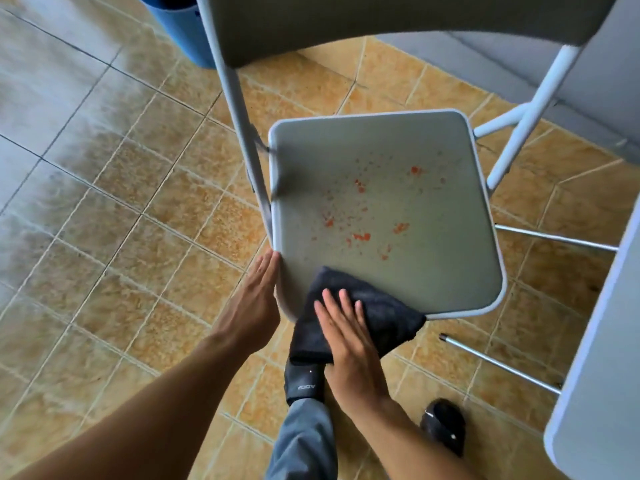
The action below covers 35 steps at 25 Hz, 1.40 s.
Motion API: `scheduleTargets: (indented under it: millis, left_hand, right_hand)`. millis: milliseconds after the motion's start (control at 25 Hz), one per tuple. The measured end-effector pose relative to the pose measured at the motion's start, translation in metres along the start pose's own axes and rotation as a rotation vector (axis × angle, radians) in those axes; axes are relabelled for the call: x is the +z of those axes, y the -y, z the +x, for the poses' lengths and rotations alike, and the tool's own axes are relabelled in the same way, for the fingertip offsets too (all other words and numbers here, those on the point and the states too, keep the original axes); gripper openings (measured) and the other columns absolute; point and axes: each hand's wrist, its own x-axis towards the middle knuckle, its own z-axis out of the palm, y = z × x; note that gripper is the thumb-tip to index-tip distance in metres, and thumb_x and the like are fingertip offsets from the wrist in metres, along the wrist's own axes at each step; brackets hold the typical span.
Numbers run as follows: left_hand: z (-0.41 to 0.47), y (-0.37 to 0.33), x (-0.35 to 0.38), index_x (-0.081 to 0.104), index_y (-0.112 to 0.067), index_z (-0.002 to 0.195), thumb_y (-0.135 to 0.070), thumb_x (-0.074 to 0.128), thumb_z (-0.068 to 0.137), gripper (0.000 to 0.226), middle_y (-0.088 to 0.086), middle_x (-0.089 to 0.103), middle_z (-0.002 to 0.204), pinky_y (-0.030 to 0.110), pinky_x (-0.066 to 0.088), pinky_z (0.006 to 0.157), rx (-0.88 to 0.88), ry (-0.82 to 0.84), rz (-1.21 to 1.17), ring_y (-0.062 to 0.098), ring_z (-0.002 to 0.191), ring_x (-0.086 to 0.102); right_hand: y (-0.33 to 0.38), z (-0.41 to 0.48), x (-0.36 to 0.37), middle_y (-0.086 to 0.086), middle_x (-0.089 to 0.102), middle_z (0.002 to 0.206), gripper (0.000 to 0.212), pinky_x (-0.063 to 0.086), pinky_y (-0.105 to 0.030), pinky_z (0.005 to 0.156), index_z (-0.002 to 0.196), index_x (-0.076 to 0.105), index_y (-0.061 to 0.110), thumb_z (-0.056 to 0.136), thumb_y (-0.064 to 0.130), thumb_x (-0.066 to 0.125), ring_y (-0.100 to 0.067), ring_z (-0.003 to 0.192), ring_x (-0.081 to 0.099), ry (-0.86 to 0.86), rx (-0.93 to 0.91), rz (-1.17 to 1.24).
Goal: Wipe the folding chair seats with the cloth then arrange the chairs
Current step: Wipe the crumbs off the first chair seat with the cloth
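The left hand [256, 303] steadies the folding chair [239, 109] with flat fingers against the seat's near-left corner, grasping nothing. Just right of it, the right hand [349, 337] presses an open palm on the dark cloth [388, 317], which drapes over the seat's [415, 271] front edge. Farther right and beyond the cloth, orange-red spatters [362, 236] dot the grey seat. The wiping step looks barely begun; next, the cloth probably needs pushing forward across those stains.

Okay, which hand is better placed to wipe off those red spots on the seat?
Right. The right hand already lies flat on the dark cloth at the seat's near edge, below the red spots. The left hand only steadies the seat's corner.
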Motion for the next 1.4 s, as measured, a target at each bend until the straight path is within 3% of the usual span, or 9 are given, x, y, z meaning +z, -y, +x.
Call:
scheduleTargets:
  millis: [240, 360, 480, 600, 720, 880, 960, 1200, 1400]
  left_hand:
    - [0.004, 0.015, -0.008, 0.0, -0.022, 0.152, 0.013, 0.031, 0.081, 0.085, -0.005, -0.003, 0.159, 0.035, 0.039, 0.109, 0.111, 0.059, 0.033, 0.006, 0.141, -0.01]
    - [0.006, 0.016, -0.01, -0.003, -0.021, 0.151, 0.012, 0.032, 0.081, 0.085, -0.005, -0.009, 0.158, 0.035, 0.029, 0.116, 0.127, 0.091, 0.038, 0.007, 0.142, -0.014]
    - [0.01, 0.017, -0.011, -0.004, -0.019, 0.151, 0.014, 0.034, 0.079, 0.087, -0.004, -0.012, 0.158, 0.036, 0.014, 0.121, 0.146, 0.109, 0.037, 0.01, 0.143, -0.014]
    - [0.01, 0.017, -0.01, -0.004, -0.02, 0.151, 0.014, 0.033, 0.077, 0.089, -0.003, -0.012, 0.158, 0.035, 0.018, 0.12, 0.142, 0.101, 0.034, 0.01, 0.144, -0.014]
    - [0.009, 0.017, -0.009, -0.005, -0.019, 0.151, 0.014, 0.034, 0.076, 0.09, -0.002, -0.013, 0.158, 0.033, 0.024, 0.118, 0.144, 0.098, 0.042, 0.01, 0.144, -0.014]
    - [0.009, 0.015, -0.01, -0.01, -0.018, 0.15, 0.012, 0.032, 0.079, 0.088, 0.0, -0.017, 0.158, 0.029, 0.001, 0.12, 0.163, 0.116, 0.08, 0.011, 0.144, -0.019]
    - [0.011, 0.014, -0.014, -0.011, -0.018, 0.15, 0.009, 0.029, 0.082, 0.083, 0.0, -0.017, 0.158, 0.025, -0.008, 0.117, 0.166, 0.11, 0.095, 0.011, 0.144, -0.02]
    - [0.044, 0.0, -0.026, -0.007, -0.014, 0.15, 0.001, 0.022, 0.082, 0.075, 0.004, -0.015, 0.157, 0.029, -0.003, 0.118, 0.183, 0.067, 0.138, 0.016, 0.144, -0.017]
    - [0.049, -0.01, -0.031, -0.007, -0.013, 0.15, -0.001, 0.028, 0.087, 0.073, 0.005, -0.015, 0.157, 0.029, -0.005, 0.118, 0.109, 0.087, 0.133, 0.017, 0.144, -0.016]
  right_hand:
    - [-0.02, 0.058, -0.007, -0.016, 0.047, 0.147, 0.061, 0.033, -0.052, 0.114, 0.137, 0.05, -0.002, 0.078, -0.012, 0.04, -0.032, 0.142, 0.035, 0.008, -0.118, -0.11]
    - [-0.007, 0.062, -0.004, -0.017, 0.046, 0.148, 0.071, 0.032, -0.052, 0.115, 0.138, 0.048, -0.003, 0.07, -0.019, 0.049, -0.033, 0.142, 0.035, -0.004, -0.009, -0.119]
    - [-0.002, 0.034, 0.001, -0.017, 0.045, 0.149, 0.053, 0.035, -0.05, 0.113, 0.139, 0.048, -0.002, 0.088, -0.012, 0.038, -0.032, 0.142, 0.035, 0.047, -0.224, -0.171]
    - [-0.015, 0.044, -0.013, -0.016, 0.046, 0.148, 0.052, 0.036, -0.047, 0.113, 0.139, 0.048, -0.001, 0.093, -0.009, 0.027, -0.031, 0.142, 0.037, 0.123, -0.381, -0.245]
    - [-0.015, 0.096, -0.016, -0.018, 0.051, 0.144, 0.056, 0.037, -0.049, 0.113, 0.137, 0.049, -0.003, 0.087, -0.008, 0.027, -0.035, 0.137, 0.042, 0.139, -0.319, -0.299]
    - [-0.017, 0.169, -0.022, -0.018, 0.048, 0.146, 0.063, 0.034, -0.05, 0.115, 0.138, 0.048, -0.003, 0.079, -0.014, 0.029, -0.036, 0.139, 0.039, 0.14, -0.212, -0.245]
    - [-0.016, 0.155, -0.021, -0.018, 0.048, 0.146, 0.065, 0.035, -0.05, 0.113, 0.138, 0.049, -0.002, 0.078, -0.014, 0.026, -0.037, 0.139, 0.04, 0.122, -0.281, -0.244]
    - [-0.043, 0.082, -0.037, -0.012, 0.047, 0.148, 0.044, 0.037, -0.045, 0.112, 0.138, 0.051, 0.002, 0.097, -0.01, 0.04, -0.031, 0.141, 0.038, 0.175, -0.621, -0.294]
    - [-0.043, 0.184, -0.04, -0.015, 0.052, 0.144, 0.062, 0.041, -0.053, 0.108, 0.136, 0.053, -0.001, 0.083, -0.002, 0.02, -0.038, 0.136, 0.044, 0.136, -0.268, -0.273]
